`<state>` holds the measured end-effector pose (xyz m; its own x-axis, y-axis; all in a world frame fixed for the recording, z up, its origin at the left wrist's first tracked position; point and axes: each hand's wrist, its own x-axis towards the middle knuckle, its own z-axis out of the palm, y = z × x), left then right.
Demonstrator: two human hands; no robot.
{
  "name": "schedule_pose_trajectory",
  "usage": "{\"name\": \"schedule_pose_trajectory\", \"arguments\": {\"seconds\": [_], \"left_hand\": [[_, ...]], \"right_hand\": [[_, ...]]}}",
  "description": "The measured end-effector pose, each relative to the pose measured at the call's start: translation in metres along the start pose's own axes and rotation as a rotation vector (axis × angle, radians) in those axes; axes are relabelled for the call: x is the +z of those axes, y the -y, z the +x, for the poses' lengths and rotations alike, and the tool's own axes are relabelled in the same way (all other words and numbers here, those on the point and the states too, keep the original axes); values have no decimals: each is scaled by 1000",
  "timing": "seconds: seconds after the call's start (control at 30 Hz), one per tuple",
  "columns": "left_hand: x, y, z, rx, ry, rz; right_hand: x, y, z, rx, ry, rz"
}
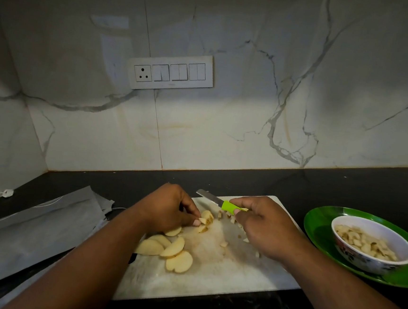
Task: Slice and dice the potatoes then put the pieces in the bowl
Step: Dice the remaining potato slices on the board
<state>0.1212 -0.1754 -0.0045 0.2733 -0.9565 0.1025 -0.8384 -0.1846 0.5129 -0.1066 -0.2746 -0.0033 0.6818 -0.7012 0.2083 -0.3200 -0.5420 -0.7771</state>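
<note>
My left hand [168,208] pinches a small stack of potato slices [206,219] on the white cutting board [212,278], while my right hand [263,231] curls around the green-handled knife [221,202], blade lifted off the board. More slices [167,249] fan out nearer me, and off right the bowl [372,245], holding diced potato [363,242], sits on a green plate [319,228].
</note>
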Motion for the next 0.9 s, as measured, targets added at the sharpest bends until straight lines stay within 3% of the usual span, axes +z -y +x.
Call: {"name": "schedule_pose_trajectory", "arguments": {"seconds": [0.2,0.4,0.57,0.9], "left_hand": [[-2,5,-4,38,1,-53],[3,-5,-1,141,121,0],[8,-5,1,142,39,-11],[21,-17,0,-31,-136,-43]], "right_hand": [[0,1,-1,-8,-6,-10],[0,1,0,-4,-26,7],[-1,0,-1,-18,-35,2],[-6,19,-20,-154,-104,-435]]}}
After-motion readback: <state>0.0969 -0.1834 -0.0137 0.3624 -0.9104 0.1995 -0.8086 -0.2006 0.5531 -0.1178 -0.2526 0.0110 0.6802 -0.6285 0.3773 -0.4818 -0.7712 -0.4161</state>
